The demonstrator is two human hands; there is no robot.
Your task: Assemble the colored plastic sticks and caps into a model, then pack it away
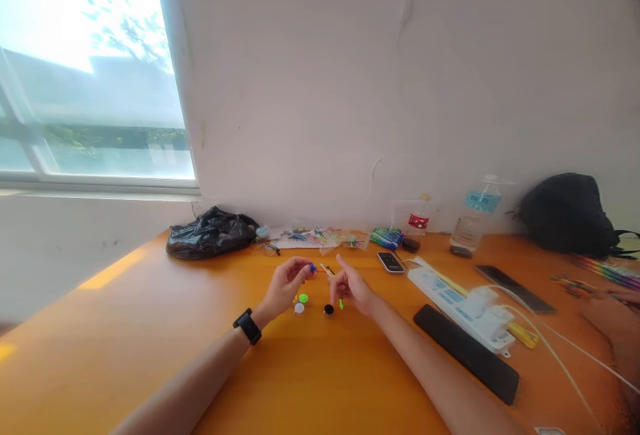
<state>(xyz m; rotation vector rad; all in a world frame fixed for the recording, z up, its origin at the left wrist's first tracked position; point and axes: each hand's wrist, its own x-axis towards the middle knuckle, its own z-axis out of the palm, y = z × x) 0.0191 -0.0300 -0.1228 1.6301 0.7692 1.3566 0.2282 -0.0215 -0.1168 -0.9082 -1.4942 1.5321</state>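
My left hand (290, 282), with a black watch (247, 326) on its wrist, pinches a small blue piece (313, 267) above the orange table (150, 328). My right hand (350, 285) pinches a thin yellow stick (327, 270) just to the right of it, the index finger raised. The two hands almost meet. Under them lie a green cap (303, 298), a white cap (299, 309), a black cap (329, 310) and a small green bit (341, 304).
A black plastic bag (210, 232), glasses (267, 248) and bags of small coloured parts (320, 236) line the wall. A phone (391, 262), a white power strip (463, 305), a black bar (467, 353), two bottles and a black backpack (567, 214) sit to the right.
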